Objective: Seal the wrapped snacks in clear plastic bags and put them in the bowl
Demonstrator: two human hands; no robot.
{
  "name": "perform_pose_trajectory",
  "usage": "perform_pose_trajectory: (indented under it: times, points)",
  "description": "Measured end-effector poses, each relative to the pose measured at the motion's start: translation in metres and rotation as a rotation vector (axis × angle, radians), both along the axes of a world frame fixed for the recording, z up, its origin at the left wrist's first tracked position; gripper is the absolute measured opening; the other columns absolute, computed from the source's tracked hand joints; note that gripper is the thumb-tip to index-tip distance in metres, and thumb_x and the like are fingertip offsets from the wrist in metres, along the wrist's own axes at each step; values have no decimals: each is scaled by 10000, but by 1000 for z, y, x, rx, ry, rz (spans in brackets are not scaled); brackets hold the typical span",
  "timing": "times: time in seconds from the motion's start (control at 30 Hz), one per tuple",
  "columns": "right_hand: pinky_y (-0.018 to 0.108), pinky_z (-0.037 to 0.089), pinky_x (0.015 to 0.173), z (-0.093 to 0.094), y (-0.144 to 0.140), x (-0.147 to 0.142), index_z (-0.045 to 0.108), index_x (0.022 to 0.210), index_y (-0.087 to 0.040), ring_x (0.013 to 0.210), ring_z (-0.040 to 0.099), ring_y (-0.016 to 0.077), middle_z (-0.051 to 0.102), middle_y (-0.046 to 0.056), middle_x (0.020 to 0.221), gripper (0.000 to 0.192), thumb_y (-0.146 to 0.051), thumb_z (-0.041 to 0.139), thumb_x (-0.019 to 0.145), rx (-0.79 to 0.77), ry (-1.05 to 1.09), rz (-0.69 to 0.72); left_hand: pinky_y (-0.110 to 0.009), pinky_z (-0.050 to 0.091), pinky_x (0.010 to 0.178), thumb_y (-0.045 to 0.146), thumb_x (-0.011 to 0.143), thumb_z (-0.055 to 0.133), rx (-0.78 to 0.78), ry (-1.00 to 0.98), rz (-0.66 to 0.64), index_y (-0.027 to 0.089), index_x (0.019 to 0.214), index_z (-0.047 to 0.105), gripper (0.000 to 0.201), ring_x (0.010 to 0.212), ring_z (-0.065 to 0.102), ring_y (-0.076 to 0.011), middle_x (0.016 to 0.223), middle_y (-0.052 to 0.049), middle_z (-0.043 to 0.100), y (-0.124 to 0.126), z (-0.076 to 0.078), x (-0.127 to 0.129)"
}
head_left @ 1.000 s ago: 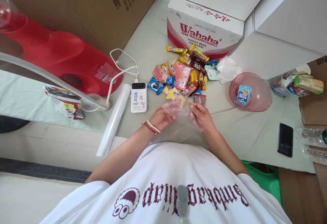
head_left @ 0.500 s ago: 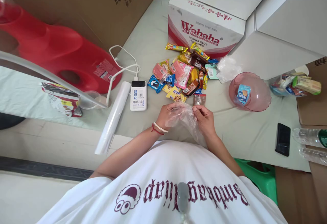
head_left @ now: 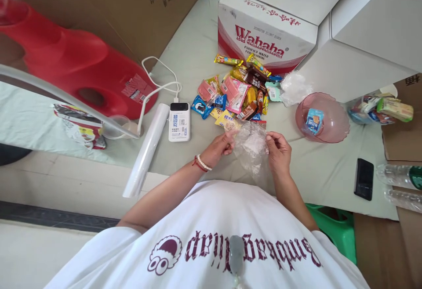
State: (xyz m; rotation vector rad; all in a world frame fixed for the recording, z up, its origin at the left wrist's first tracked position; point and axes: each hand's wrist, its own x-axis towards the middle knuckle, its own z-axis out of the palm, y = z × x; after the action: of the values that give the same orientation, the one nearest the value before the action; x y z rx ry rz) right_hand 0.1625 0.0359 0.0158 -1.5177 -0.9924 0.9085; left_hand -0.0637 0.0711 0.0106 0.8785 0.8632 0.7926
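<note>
A thin clear plastic bag (head_left: 252, 148) hangs between my two hands, stretched wide at its top. My left hand (head_left: 219, 147) pinches its left edge and my right hand (head_left: 279, 150) pinches its right edge. Just beyond the bag lies a pile of wrapped snacks (head_left: 238, 91) on the pale green cloth (head_left: 316, 170). A pink glass bowl (head_left: 332, 122) to the right holds one blue snack packet (head_left: 313, 121).
A white power bank (head_left: 179, 122) with a cable and a white roll (head_left: 147, 150) lie at the left. A Wahaha box (head_left: 263, 38) stands behind the snacks. A black phone (head_left: 363, 178), water bottles (head_left: 398, 175) and a crumpled clear bag (head_left: 293, 88) are on the right. A red plastic base (head_left: 75, 69) is far left.
My hands have drawn apart, my right hand moving right, and the bag's mouth has spread from a bunched-up state to open and wide.
</note>
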Motion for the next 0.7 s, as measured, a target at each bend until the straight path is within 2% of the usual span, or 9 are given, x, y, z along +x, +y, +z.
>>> perform_pose_trajectory:
  times: [0.1, 0.2, 0.27, 0.37, 0.43, 0.5, 0.57, 0.63, 0.7]
  points:
    - [254, 358, 545, 0, -1, -2, 713, 1014, -217, 600, 440, 125, 591, -12, 759, 306, -490, 707, 877, -14, -8, -42, -258, 385, 628, 596, 741, 798, 101, 204, 77, 140, 714, 733, 461, 643, 487, -120, 667, 2, 603, 5, -3, 6]
    - [267, 407, 573, 0, -4, 0, 723, 1019, -211, 644, 504, 143, 620, 6, 789, 307, -486, 694, 885, -5, -63, -55, -258, 389, 664, 436, 719, 819, 149, 359, 341, 164, 804, 745, 294, 661, 479, -125, 667, 31, 592, 9, -7, 3]
    - [282, 457, 636, -1, -5, 2, 730, 1033, -208, 737, 566, 167, 656, 29, 850, 322, -493, 681, 891, 8, -127, -35, -251, 367, 640, 370, 701, 819, 174, 414, 409, 168, 877, 751, 277, 626, 441, -112, 659, 46, 573, 9, -10, 0]
    - [304, 503, 727, -3, 1, 4, 720, 1060, -203, 869, 612, 195, 692, 58, 939, 381, -547, 636, 920, -6, -158, -8, -251, 340, 608, 377, 742, 784, 158, 355, 319, 144, 926, 772, 297, 598, 411, -105, 630, 46, 537, 5, -10, -2]
    - [319, 522, 778, 0, 11, 6, 705, 1096, -204, 934, 627, 204, 706, 72, 1010, 444, -605, 605, 932, -31, -124, 39, -242, 319, 578, 401, 765, 787, 123, 242, 238, 149, 1133, 766, 446, 576, 386, -98, 622, 58, 503, 1, -7, -1]
    - [333, 533, 844, 4, 23, 8, 678, 1193, -222, 1026, 635, 209, 704, 87, 1135, 524, -663, 599, 922, -41, -61, 160, -229, 280, 536, 422, 773, 813, 91, 131, 145, 188, 1345, 682, 632, 542, 342, -86, 613, 76, 452, -3, -3, -1]
    - [340, 532, 894, 8, 34, 8, 640, 1287, -253, 1120, 624, 213, 676, 91, 1258, 617, -689, 684, 852, -34, 3, 309, -221, 258, 508, 434, 772, 835, 64, 51, 79, 219, 1435, 613, 732, 523, 321, -78, 616, 85, 422, -4, 0, 0]
    - [337, 530, 891, 10, 42, 6, 656, 1256, -265, 1103, 629, 210, 686, 77, 1229, 636, -650, 792, 769, -37, 58, 383, -218, 259, 498, 439, 767, 842, 32, 9, 63, 229, 1444, 597, 750, 515, 316, -75, 626, 84, 422, -2, -1, 1]
    - [330, 525, 847, 7, 47, 1, 707, 1086, -243, 955, 641, 193, 713, 46, 1041, 497, -588, 827, 749, -51, 90, 336, -224, 296, 519, 435, 755, 841, 7, 22, 104, 225, 1420, 606, 736, 525, 332, -77, 657, 75, 463, 2, -5, 2]
